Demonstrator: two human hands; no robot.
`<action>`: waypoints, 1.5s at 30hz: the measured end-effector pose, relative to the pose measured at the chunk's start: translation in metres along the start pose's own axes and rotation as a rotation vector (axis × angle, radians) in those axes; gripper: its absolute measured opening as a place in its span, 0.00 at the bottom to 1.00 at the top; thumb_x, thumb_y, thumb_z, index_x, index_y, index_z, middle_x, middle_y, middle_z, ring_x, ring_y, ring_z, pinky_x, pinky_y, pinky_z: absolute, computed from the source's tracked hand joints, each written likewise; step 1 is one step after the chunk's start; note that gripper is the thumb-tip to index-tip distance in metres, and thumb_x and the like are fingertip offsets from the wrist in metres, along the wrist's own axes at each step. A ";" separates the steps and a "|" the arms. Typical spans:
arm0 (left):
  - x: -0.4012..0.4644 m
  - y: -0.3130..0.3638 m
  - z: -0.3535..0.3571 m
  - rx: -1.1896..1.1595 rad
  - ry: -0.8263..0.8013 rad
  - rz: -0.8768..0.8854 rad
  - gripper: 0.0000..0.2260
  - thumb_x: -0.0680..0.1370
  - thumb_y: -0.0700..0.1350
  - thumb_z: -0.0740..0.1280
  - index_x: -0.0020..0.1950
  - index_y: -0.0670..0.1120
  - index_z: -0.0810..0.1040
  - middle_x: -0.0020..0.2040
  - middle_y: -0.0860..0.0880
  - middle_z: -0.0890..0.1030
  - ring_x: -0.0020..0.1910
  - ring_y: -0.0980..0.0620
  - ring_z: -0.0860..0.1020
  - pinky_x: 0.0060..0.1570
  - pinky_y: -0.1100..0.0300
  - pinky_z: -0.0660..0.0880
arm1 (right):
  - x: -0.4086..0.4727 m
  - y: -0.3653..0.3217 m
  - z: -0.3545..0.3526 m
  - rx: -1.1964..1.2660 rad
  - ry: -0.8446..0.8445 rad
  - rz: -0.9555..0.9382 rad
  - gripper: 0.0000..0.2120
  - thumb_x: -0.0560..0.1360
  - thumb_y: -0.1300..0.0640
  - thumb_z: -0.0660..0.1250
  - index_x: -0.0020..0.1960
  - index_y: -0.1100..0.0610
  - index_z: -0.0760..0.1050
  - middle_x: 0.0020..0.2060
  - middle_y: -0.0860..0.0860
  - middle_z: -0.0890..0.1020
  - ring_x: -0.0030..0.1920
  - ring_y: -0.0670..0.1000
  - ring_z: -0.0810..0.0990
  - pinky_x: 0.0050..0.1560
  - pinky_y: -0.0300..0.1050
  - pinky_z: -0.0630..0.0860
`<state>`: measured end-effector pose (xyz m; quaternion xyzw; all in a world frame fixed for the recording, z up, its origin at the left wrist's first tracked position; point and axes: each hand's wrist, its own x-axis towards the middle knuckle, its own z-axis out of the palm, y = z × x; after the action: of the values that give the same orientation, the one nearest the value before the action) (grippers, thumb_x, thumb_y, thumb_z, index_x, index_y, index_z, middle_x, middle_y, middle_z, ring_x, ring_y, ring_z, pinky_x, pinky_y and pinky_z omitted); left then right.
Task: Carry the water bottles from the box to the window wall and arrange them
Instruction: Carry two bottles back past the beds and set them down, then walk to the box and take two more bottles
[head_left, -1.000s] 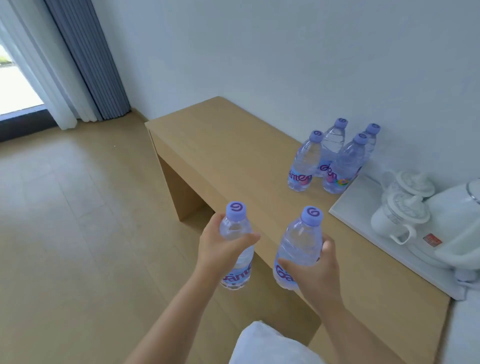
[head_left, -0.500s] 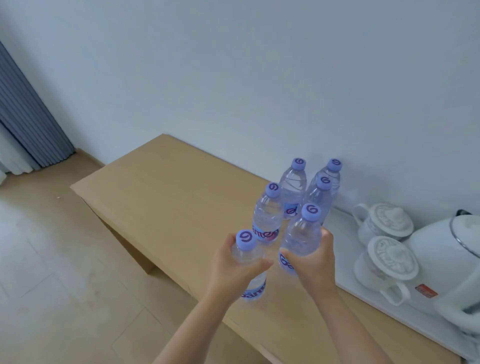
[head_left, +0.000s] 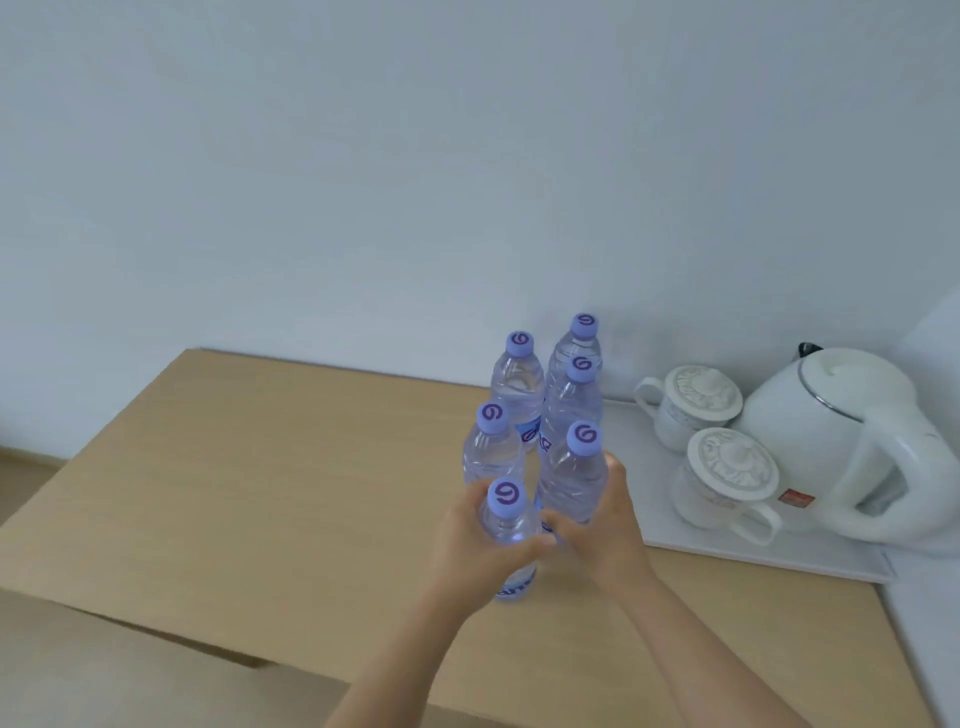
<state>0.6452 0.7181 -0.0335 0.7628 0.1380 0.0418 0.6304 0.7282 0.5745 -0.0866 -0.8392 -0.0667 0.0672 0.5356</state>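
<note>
Wooden table (head_left: 260, 467) at white wall | left hand (head_left: 483, 551) wraps upright bottle (head_left: 508, 525) | right hand (head_left: 602, 525) wraps second bottle (head_left: 574, 478) | standing cluster (head_left: 519, 384) directly beyond both, right-hand bottle nearer.

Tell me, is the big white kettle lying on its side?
No. The white kettle stands upright on the white tray, next to two lidded cups.
</note>
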 end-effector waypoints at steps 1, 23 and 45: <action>0.002 0.000 -0.003 0.041 -0.044 0.012 0.20 0.60 0.46 0.78 0.48 0.52 0.77 0.41 0.61 0.83 0.41 0.63 0.81 0.40 0.71 0.74 | 0.000 -0.001 0.000 -0.008 -0.005 0.019 0.39 0.56 0.47 0.76 0.60 0.39 0.59 0.53 0.39 0.76 0.52 0.40 0.77 0.48 0.40 0.75; -0.072 -0.018 0.037 0.834 -0.660 0.031 0.32 0.72 0.57 0.69 0.72 0.47 0.65 0.69 0.50 0.69 0.67 0.51 0.69 0.54 0.62 0.64 | -0.181 0.010 -0.054 -0.345 0.282 0.244 0.20 0.77 0.55 0.63 0.68 0.54 0.68 0.64 0.48 0.73 0.65 0.47 0.69 0.62 0.37 0.63; -0.264 0.061 0.310 0.876 -1.237 0.582 0.28 0.75 0.58 0.65 0.72 0.50 0.64 0.69 0.54 0.69 0.64 0.54 0.71 0.53 0.62 0.64 | -0.470 0.109 -0.235 -0.263 0.891 0.784 0.18 0.77 0.49 0.62 0.66 0.49 0.70 0.63 0.45 0.74 0.43 0.42 0.73 0.47 0.39 0.66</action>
<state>0.4753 0.3438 -0.0073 0.8307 -0.4356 -0.2829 0.2004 0.3141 0.2334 -0.0677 -0.8077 0.4702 -0.1072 0.3392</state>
